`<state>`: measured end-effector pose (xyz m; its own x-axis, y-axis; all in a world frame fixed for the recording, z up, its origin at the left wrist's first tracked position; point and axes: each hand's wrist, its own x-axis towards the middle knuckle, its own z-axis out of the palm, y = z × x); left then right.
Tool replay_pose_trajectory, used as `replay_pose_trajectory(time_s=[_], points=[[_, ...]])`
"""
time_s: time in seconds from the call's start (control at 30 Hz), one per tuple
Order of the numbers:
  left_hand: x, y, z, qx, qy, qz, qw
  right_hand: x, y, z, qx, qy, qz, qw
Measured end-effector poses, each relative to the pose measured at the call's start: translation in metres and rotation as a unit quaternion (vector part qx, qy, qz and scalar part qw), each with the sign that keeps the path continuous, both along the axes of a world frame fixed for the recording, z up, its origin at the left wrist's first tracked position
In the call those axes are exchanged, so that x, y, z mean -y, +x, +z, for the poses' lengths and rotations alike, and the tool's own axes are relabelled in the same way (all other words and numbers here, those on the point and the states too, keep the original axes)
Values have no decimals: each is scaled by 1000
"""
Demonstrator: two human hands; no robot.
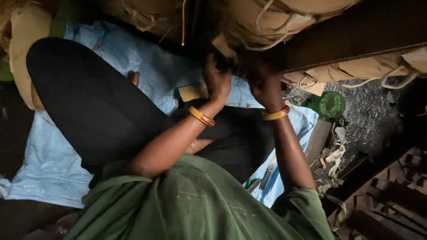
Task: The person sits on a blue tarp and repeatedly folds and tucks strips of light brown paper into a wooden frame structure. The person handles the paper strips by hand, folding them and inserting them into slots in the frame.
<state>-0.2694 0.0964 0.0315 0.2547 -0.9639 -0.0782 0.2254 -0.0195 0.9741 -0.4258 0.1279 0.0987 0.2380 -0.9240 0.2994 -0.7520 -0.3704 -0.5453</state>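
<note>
Both hands are raised to the underside of a beige padded piece [284, 18] laced with pale cord [275, 33], which hangs over the far edge of a light blue sheet [133, 62] spread on the floor. The left hand [218, 82] is seen from the back, its fingers curled up against the dark lower edge of the padding; what is pinched there cannot be told, for the spot lies in shadow. The right hand [266, 86] is held just beside it, fingers likewise bent upward into the same dark gap, and its grip cannot be made out either. Gold and orange bangles [202, 116] are worn on the left wrist, and a yellow bangle [276, 114] on the right.

A small tan card [192, 93] lies on the sheet just below the left hand. A green bottle [329, 104] rests near the sheet's right edge, beside loose cord scraps [331, 162].
</note>
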Motion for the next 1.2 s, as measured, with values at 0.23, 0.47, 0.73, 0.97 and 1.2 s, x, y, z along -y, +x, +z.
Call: replay_pose_trajectory(time_s=[0.23,0.47,0.73,0.97,1.2], points=[[1,0,-33,146,91,-2,985,7,11,-11,-119,-115,-1,986],[4,7,-21,-39,50,-2,998,15,15,-31,-117,-121,12,986],[-14,35,17,65,65,12,996,23,46,-6,-79,-70,56,993],[-24,23,-26,-102,175,50,978,37,55,2,-155,-70,93,981],[-10,26,-70,154,45,66,985,30,57,-9,-126,0,46,991]])
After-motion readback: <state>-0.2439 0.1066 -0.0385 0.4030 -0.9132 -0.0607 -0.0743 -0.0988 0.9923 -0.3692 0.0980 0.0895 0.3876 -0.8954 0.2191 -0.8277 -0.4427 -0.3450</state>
